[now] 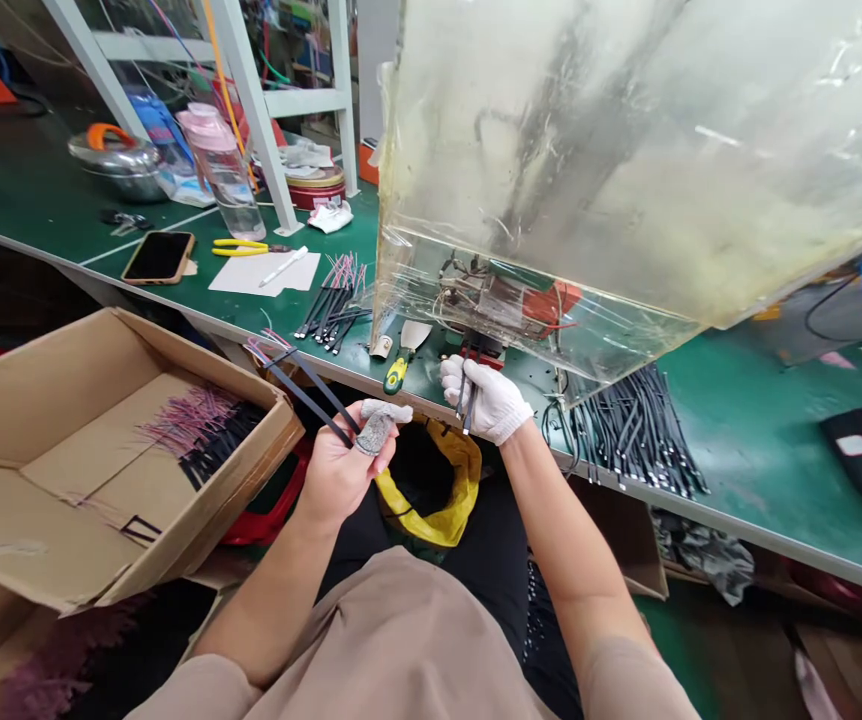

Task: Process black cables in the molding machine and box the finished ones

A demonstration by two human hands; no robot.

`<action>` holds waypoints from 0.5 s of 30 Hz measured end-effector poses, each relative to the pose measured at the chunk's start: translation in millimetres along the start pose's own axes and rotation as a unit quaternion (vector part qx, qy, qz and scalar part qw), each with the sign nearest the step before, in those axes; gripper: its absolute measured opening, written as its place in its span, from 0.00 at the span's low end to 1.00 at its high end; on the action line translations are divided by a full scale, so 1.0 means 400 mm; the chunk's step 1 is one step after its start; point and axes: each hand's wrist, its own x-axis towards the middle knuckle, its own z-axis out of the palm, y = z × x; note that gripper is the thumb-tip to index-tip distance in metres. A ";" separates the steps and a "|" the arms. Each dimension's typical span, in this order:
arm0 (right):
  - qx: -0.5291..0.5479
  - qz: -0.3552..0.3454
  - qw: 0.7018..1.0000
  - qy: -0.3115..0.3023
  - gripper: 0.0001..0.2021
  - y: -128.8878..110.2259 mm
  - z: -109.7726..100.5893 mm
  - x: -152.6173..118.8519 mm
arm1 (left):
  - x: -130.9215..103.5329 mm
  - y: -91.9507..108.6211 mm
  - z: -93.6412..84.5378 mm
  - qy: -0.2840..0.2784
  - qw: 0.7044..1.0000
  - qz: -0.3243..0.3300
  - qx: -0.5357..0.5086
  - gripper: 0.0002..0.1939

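Observation:
My left hand (352,450), with grey covers on some fingers, is closed round black cables (311,395) whose pink wire ends point up and left. My right hand (485,398) wears a white glove and pinches short black cable ends (465,395) at the front of a small machine (487,305). That machine stands behind a clear, stained plastic shield (551,150). Right of my gloved hand, many black cables (633,425) lie on the green table (738,410). Another bundle of cables (333,305) with pink ends lies left of the machine.
A cardboard box (63,400) with cables stands at the left. A scraper (403,360), yellow pliers (240,246), a phone (159,257) and a bottle (225,175) are on the table. A yellow-rimmed bag (446,510) hangs below the edge.

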 end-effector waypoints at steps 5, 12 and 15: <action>0.014 0.016 1.000 -0.007 0.06 -0.006 -0.009 0.012 | -0.001 0.001 -0.002 0.002 1.000 0.000 -0.007 0.17; 0.015 0.033 0.999 -0.003 0.06 -0.018 -0.003 0.010 | -0.008 -0.005 -0.013 -0.004 1.000 0.002 -0.025 0.13; 0.018 0.033 0.999 0.005 0.06 -0.011 -0.001 0.010 | -0.010 -0.006 -0.012 -0.004 1.000 0.005 -0.029 0.13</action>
